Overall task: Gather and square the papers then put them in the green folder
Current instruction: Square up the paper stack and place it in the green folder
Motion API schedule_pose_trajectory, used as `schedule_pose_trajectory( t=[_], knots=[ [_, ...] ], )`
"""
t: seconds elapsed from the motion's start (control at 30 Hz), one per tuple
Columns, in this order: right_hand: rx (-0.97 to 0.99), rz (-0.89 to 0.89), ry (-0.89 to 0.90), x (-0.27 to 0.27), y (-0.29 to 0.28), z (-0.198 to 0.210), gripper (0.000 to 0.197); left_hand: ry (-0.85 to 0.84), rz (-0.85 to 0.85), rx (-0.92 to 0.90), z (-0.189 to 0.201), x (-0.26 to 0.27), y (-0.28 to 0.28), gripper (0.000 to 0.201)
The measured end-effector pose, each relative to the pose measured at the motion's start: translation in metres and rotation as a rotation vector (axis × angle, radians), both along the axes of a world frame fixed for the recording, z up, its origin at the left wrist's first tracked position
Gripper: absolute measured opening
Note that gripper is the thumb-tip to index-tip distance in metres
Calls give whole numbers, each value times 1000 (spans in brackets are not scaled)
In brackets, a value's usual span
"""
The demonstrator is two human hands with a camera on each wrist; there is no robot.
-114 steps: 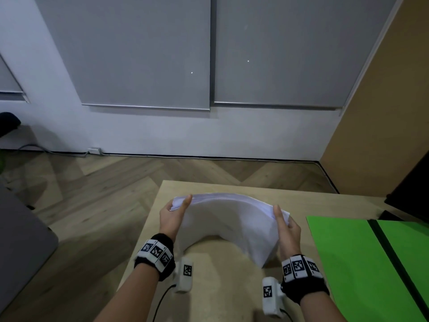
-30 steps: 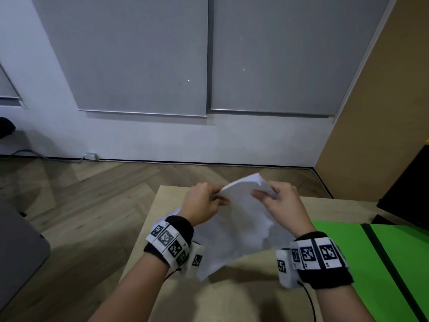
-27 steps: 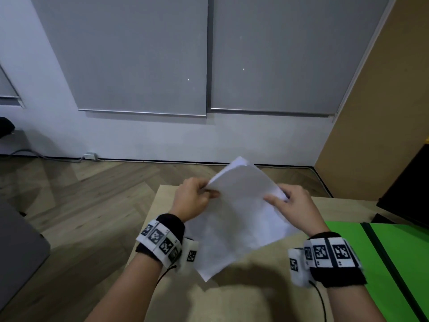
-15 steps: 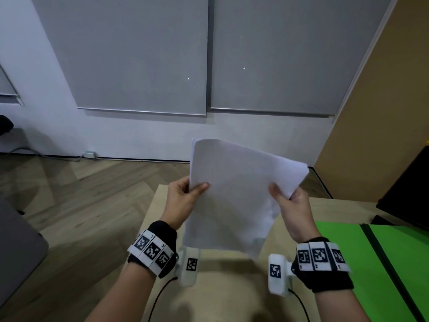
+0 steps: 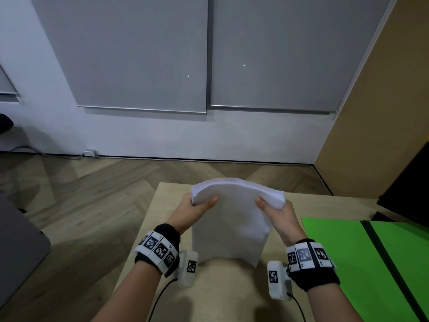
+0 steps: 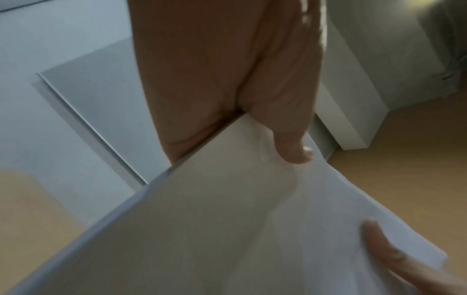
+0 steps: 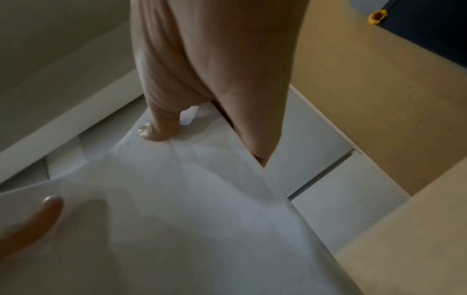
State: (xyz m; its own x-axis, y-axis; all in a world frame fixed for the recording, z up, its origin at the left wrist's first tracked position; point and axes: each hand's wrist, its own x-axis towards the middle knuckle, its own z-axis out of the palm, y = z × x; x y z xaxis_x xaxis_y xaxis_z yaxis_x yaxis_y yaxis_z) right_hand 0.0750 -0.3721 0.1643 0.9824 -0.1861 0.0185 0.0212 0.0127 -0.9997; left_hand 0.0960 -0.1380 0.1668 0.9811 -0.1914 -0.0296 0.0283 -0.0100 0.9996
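Wood floor and a grey wall sit behind the desk (image 5: 222,296). Both hands, left hand (image 5: 192,211) and right hand (image 5: 279,216), pinch the papers (image 5: 232,219) with fingers and thumbs, standing them up beside the green folder (image 5: 343,256). Papers are gathered; squaring and filing are left.

both forearms reach forward; the left hand (image 5: 193,211) and right hand (image 5: 279,213) each pinch the paper stack (image 5: 234,219), thumbs on top.
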Motion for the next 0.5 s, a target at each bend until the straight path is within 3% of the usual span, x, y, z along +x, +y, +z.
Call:
schedule_pose_trajectory(
  t=[0.1,0.23,0.43,0.5],
  knots=[
    [-18,-54,-51,1,6,4,7,-34,69,-16,3,-1,-7,18],
    [-1,-57,-91,1,6,11,4,-61,67,-76,9,-2,-5,25],
    [-20,-11,136,4,0,-17,14,102,-99,147,-23,3,0,37],
    [-13,-39,181,4,5,-26,17,128,-83,189,-35,3,-5,40]
  ],
)
